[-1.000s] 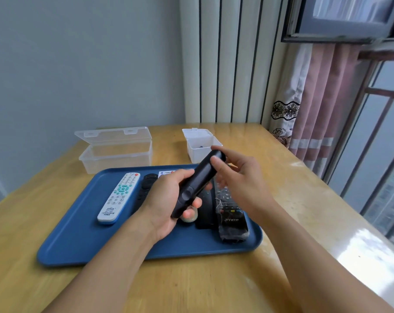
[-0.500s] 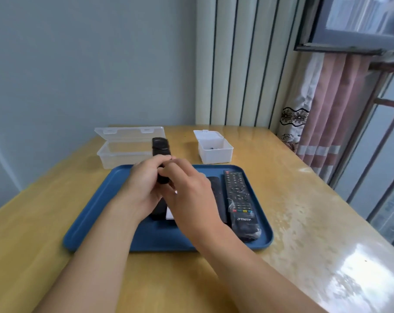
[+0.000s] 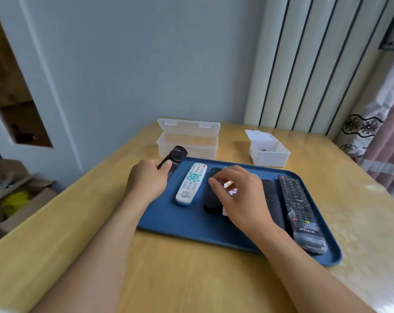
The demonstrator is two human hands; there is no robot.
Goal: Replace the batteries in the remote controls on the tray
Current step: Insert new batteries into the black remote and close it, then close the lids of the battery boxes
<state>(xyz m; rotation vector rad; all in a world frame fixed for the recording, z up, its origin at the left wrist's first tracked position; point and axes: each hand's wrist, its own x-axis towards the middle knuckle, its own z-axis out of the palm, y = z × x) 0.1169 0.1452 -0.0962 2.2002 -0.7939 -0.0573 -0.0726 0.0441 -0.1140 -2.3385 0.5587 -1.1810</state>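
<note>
A blue tray (image 3: 182,224) lies on the wooden table. My left hand (image 3: 146,179) grips a slim black remote (image 3: 174,160) at the tray's far left corner, its top end pointing away from me. A white remote (image 3: 191,184) with teal buttons lies beside it on the tray. My right hand (image 3: 241,195) hovers with curled fingers over a short black remote (image 3: 210,199) and a small white packet (image 3: 230,188); whether it grips anything is unclear. A flat black remote (image 3: 271,197) and a large wrapped black remote (image 3: 301,211) lie on the tray's right side.
Behind the tray stand an open clear plastic box (image 3: 188,138) and a smaller open white box (image 3: 268,147) with something dark inside. A cardboard box (image 3: 17,199) sits on the floor at left. Curtains (image 3: 376,123) hang at right.
My hands have separated: the left has carried the slim black remote down to the tray's left corner, and the right has moved over the middle of the tray. My view has swung left.
</note>
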